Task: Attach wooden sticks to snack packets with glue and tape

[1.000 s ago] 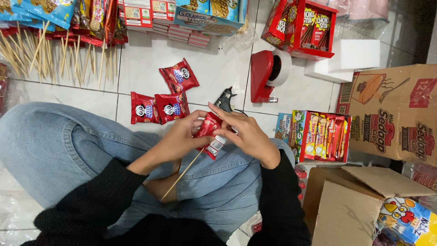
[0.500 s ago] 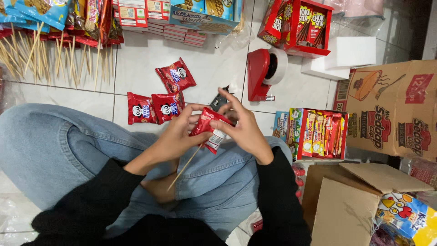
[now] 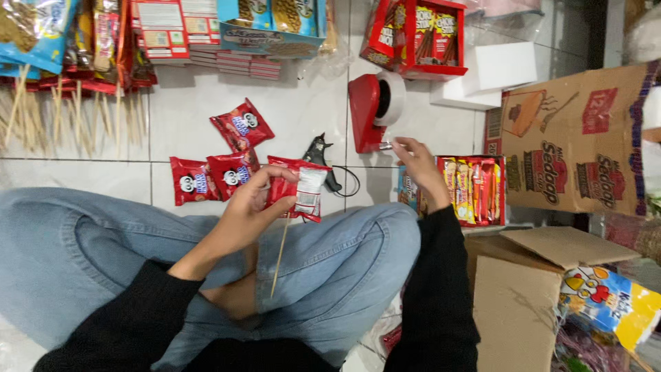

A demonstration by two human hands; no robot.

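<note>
I sit cross-legged on the white tiled floor (image 3: 303, 117). My left hand (image 3: 251, 207) holds a small red foil snack packet (image 3: 297, 187) above my knee, fingers (image 3: 275, 176) clamped around its left side, with a thin wooden skewer (image 3: 279, 256) hanging from under it, its long axis running down and slightly left across my jeans. My right hand (image 3: 416, 160) is stretched forward and away from the packet, its fingertips pinched together right at the front edge of the red plastic tape dispenser (image 3: 374, 109); whether they grip a strip of tape I cannot tell. The dispenser lies up and to the right of the packet, so the right hand is the nearer by far. Three more red snack packets (image 3: 220, 165) lie on the floor just left of the held one, and a black tool (image 3: 321, 155) lies behind it.
</note>
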